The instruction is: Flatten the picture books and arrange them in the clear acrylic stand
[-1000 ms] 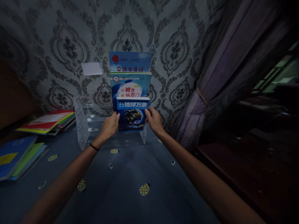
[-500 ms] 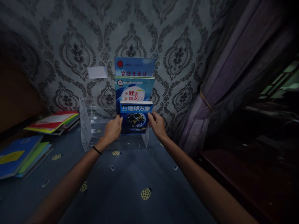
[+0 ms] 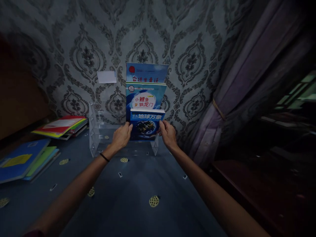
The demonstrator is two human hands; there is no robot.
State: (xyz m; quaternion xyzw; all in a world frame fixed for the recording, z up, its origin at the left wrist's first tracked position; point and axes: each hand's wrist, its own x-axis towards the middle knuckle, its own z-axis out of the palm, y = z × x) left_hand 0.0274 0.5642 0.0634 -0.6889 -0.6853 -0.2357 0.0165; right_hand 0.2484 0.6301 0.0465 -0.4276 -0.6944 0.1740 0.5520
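A dark blue book [image 3: 145, 128] with an Earth picture on its cover stands upright at the front right of a clear tiered book rack [image 3: 93, 131]. My left hand [image 3: 122, 135] grips its left edge, fingers closed. On the opposite edge, my right hand [image 3: 168, 133] is closed with thumb and fingers at the cover's side. Behind it rises a light blue book [image 3: 145, 95] with a white oval on the cover, and at the back a taller blue book [image 3: 148, 72] with red lettering. The front book covers the lower parts of both.
Left of the rack lie a stack of red and yellow books [image 3: 60, 126] and a pile of blue and green books [image 3: 27, 158]. The patterned wall [image 3: 192, 62] is close behind. A tied curtain [image 3: 209, 128] hangs at the right, beside a dark reddish surface [image 3: 237, 174].
The whole view has shifted slightly, so the rack and books appear a little further right. Both hands stay on the Earth book's edges, and the book keeps nearly the same place in the rack.
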